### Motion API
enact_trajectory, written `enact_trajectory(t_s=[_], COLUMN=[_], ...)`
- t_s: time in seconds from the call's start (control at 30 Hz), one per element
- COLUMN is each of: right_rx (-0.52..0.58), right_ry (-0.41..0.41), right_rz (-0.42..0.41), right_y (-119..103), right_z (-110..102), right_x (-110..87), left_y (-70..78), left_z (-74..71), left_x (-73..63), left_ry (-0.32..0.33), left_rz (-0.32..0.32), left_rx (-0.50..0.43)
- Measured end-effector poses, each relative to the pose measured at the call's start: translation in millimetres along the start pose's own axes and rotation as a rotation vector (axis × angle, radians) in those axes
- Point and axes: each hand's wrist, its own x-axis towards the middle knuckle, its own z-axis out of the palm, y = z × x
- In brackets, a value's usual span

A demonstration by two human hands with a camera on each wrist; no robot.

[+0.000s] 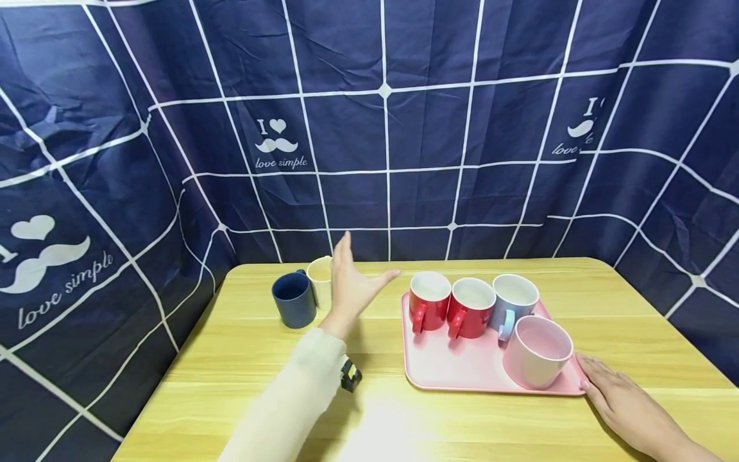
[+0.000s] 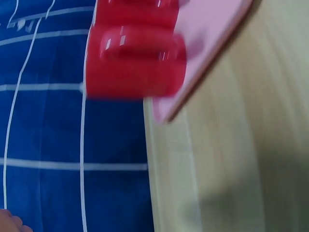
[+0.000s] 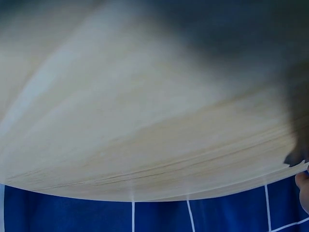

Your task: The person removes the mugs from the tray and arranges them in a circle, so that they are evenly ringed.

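Observation:
My left hand point(image 1: 353, 289) is raised above the table with its fingers straight and the thumb spread wide, holding nothing. It partly covers a cream mug point(image 1: 319, 282), which stands beside a dark blue mug point(image 1: 294, 301). On a pink tray point(image 1: 450, 372) are two red mugs, the left one point(image 1: 430, 301) and the right one point(image 1: 473, 311), plus a light blue mug point(image 1: 514, 298) and a wider pale pink mug point(image 1: 534, 359). The right hand point(image 1: 626, 404) lies at the tray's right front corner, fingertips touching its edge. In the left wrist view a red mug point(image 2: 135, 72) looms large and blurred.
The wooden table point(image 1: 231, 385) bears everything. A dark blue curtain point(image 1: 416, 141) with white lines hangs behind it and along both sides. A small black strap piece point(image 1: 349, 375) sits at the left sleeve point(image 1: 294, 391).

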Motion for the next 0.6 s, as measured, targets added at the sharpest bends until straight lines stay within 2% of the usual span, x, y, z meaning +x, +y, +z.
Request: enact_trajectory(t_s=[0.27, 0.6], right_rx=[0.01, 0.014], right_ry=[-0.007, -0.01], right_rz=[0.006, 0.007], right_y=[-0.3, 0.8], right_z=[-0.9, -0.6], right_x=[1.1, 0.9], left_y=[25.7, 60.0], left_z=[36.8, 72.8], left_x=[-29.1, -61.8], left_ry=[-0.124, -0.245], left_rz=[0.007, 0.031], left_rx=[-0.082, -0.116])
